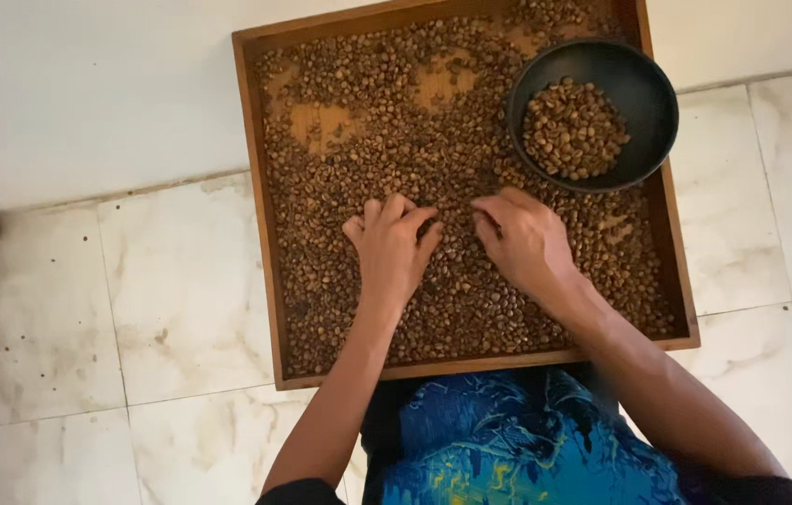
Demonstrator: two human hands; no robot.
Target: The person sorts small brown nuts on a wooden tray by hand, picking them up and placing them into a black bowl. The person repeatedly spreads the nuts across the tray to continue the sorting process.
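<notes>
Beans (471, 309) in wooden tray (260, 234) under both hands (457, 245)

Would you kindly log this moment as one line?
left hand: on beans | right hand: on beans | tray | bowl: beans inside

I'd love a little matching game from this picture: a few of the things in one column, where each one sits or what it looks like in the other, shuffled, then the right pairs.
Things:
1. round black bowl
2. square wooden tray
3. left hand
4. blue patterned cloth

Descriptions:
A. lies on the pale tiled floor, covered with brown beans
B. at the bottom edge, over the person's lap
C. in the tray's far right corner, part filled with beans
D. fingers curled, resting on the beans beside the right hand

Pairs: 1-C, 2-A, 3-D, 4-B
</notes>
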